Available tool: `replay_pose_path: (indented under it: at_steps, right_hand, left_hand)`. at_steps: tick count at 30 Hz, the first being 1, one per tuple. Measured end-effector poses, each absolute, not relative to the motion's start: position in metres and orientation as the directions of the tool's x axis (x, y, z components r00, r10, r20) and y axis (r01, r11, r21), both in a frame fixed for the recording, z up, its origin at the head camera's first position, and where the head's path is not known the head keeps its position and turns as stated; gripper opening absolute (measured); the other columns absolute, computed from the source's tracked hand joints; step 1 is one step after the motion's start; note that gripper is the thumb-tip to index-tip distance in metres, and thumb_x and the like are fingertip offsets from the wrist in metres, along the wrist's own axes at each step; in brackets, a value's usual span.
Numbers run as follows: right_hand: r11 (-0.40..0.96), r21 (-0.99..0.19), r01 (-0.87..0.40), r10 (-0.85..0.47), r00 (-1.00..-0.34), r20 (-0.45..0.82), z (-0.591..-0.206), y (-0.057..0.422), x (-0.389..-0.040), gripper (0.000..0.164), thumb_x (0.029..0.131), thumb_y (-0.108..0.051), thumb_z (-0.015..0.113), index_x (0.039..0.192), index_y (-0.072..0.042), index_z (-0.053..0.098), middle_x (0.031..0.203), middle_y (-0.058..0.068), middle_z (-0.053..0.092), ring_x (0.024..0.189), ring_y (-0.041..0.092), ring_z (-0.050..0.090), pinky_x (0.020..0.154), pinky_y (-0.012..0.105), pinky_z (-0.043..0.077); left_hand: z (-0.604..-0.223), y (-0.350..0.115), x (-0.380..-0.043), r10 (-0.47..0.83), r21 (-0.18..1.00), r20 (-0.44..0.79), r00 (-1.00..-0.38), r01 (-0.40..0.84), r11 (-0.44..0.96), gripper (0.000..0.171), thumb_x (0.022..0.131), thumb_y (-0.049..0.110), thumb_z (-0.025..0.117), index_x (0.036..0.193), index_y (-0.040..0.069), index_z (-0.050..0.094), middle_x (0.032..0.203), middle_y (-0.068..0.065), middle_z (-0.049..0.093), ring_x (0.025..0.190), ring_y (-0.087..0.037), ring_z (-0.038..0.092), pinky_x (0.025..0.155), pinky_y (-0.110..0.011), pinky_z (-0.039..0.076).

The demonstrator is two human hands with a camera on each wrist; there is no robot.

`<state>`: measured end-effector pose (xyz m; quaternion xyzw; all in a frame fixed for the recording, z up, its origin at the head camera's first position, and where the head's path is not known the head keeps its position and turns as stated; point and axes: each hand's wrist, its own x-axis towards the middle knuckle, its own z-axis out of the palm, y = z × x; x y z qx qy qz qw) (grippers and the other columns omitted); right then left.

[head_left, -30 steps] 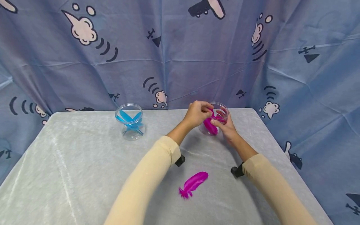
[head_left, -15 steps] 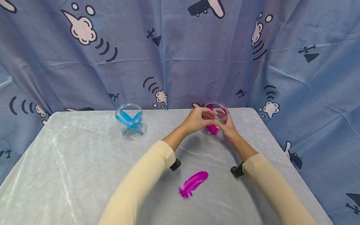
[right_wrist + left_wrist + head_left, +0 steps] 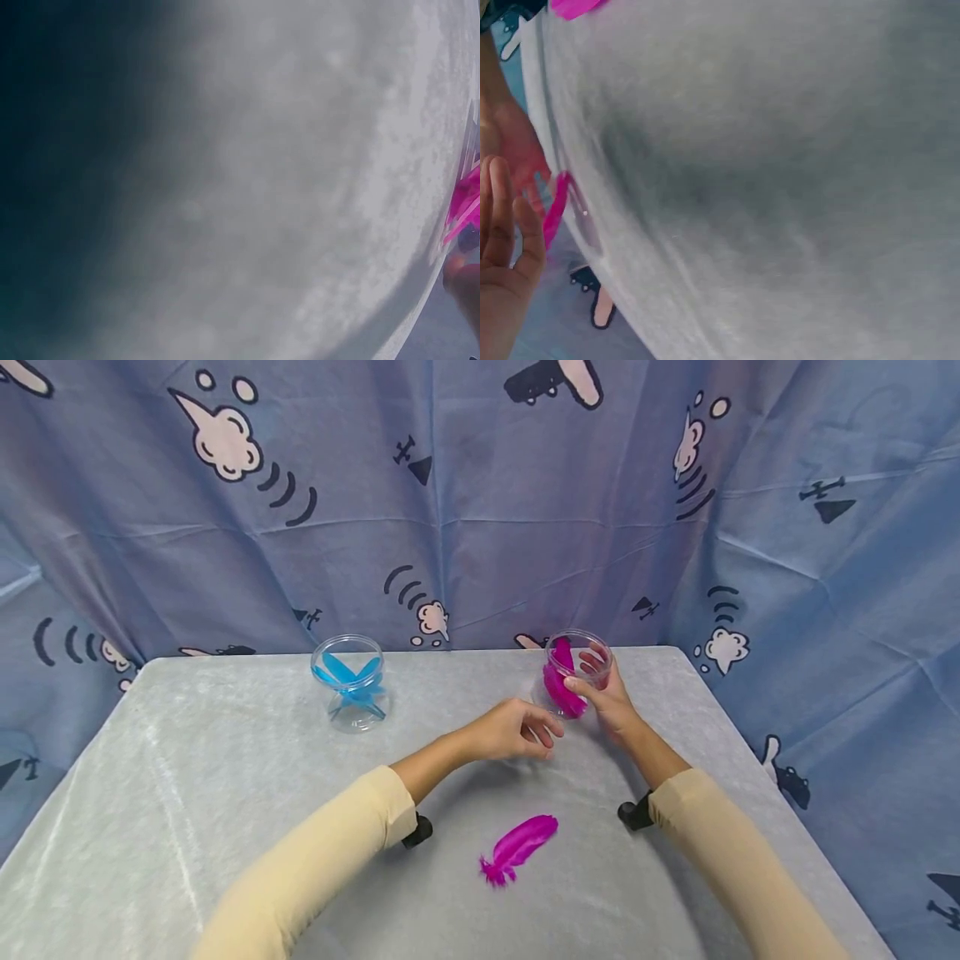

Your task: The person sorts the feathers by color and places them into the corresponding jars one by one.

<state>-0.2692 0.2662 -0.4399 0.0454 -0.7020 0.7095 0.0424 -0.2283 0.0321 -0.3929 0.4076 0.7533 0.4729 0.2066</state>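
My right hand (image 3: 611,697) grips a clear jar (image 3: 551,700) at the back right of the table, its thumb on the near side and fingers behind. Magenta feathers (image 3: 562,681) stand inside that jar; their lower ends show through the wall. My left hand (image 3: 513,731) hovers over the table, left of and nearer than the jar, with loosely bent fingers and nothing in them. One more magenta feather (image 3: 519,847) lies flat on the table in front. In the right wrist view only a thumb (image 3: 465,289) and some magenta feathers (image 3: 469,199) show at the edge.
A second clear jar (image 3: 356,720) with several blue feathers (image 3: 348,677) stands at the back left. Pale cloth covers the table (image 3: 225,793), and a blue patterned curtain (image 3: 495,577) hangs right behind it. A black wrist camera (image 3: 418,832) sits under the left sleeve.
My left hand has let go of a magenta feather in the right jar and drawn back toward the front left. My right hand stays on the jar.
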Motion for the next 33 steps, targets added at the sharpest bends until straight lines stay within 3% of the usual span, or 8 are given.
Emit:
replay_pose_path:
  at_steps: [12, 26, 33]
  right_hand:
    - [-0.019, -0.995, -0.103, 0.005, -0.995, 0.103, -0.439, 0.268, -0.268, 0.073, 0.092, -0.002, 0.064, 0.151, -0.013, 0.023, 0.155, 0.023, 0.025, 0.145, 0.035, 0.023, 0.12, 0.044, 0.019]
    - [0.021, -0.998, -0.057, -0.004, -0.998, 0.057, -0.436, 0.269, -0.269, 0.078, 0.095, -0.008, 0.065, 0.155, -0.016, 0.017, 0.159, 0.018, 0.024, 0.147, 0.03, 0.021, 0.121, 0.047, 0.018]
    - [0.028, -0.998, -0.058, -0.004, -0.998, 0.058, -0.437, 0.269, -0.269, 0.077, 0.095, -0.008, 0.065, 0.155, -0.016, 0.018, 0.158, 0.018, 0.024, 0.147, 0.03, 0.021, 0.121, 0.046, 0.018]
  left_hand:
    - [-0.421, 0.017, -0.206, 0.868, 0.918, -0.027, -0.495, 0.331, 0.217, 0.031, 0.086, -0.003, 0.075, 0.116, -0.008, 0.067, 0.092, -0.012, 0.073, 0.074, -0.006, 0.067, 0.068, -0.019, 0.054]
    - [-0.435, 0.015, -0.183, 0.875, 0.925, -0.098, -0.474, 0.28, 0.255, 0.03, 0.084, -0.006, 0.075, 0.113, -0.005, 0.068, 0.089, -0.014, 0.073, 0.067, -0.003, 0.064, 0.065, -0.017, 0.052]
    - [-0.437, 0.018, -0.179, 0.868, 0.904, -0.1, -0.487, 0.32, 0.284, 0.03, 0.081, -0.005, 0.078, 0.11, -0.001, 0.07, 0.08, -0.001, 0.07, 0.066, -0.002, 0.062, 0.064, -0.016, 0.05]
